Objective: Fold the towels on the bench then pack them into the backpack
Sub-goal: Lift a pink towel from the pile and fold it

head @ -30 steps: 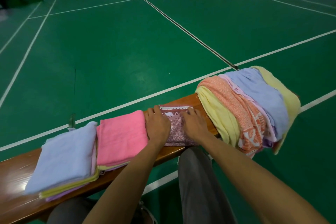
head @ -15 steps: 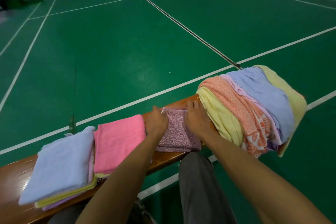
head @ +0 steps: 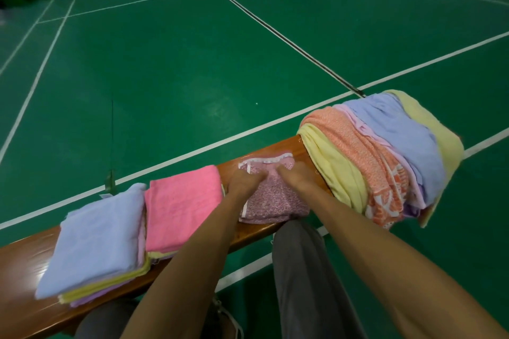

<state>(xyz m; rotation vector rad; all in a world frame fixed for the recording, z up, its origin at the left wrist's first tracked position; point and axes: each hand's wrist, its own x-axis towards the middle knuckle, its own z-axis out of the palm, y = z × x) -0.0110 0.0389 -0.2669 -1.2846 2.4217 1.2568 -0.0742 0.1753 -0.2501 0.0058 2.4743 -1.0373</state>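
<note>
A small mauve patterned towel [head: 275,202] with a white trim lies folded on the wooden bench [head: 22,264], right in front of me. My left hand [head: 243,181] rests on its left part and my right hand [head: 298,177] on its right part. Both press down with fingers stretched toward the middle, and motion blur softens them. To the left sit a folded pink towel [head: 181,203] and a folded pale blue towel [head: 96,237], which tops a yellow and lilac stack. No backpack is in view.
A heap of unfolded towels [head: 385,151] in yellow, orange, lilac and blue is draped over the bench's right end. My grey-trousered legs [head: 303,270] are below the bench. Green court floor [head: 192,63] with white lines lies beyond.
The far edge of the mauve towel was folded toward me, then my hands slid onto its top. The view shifted slightly, and the stacks stayed put.
</note>
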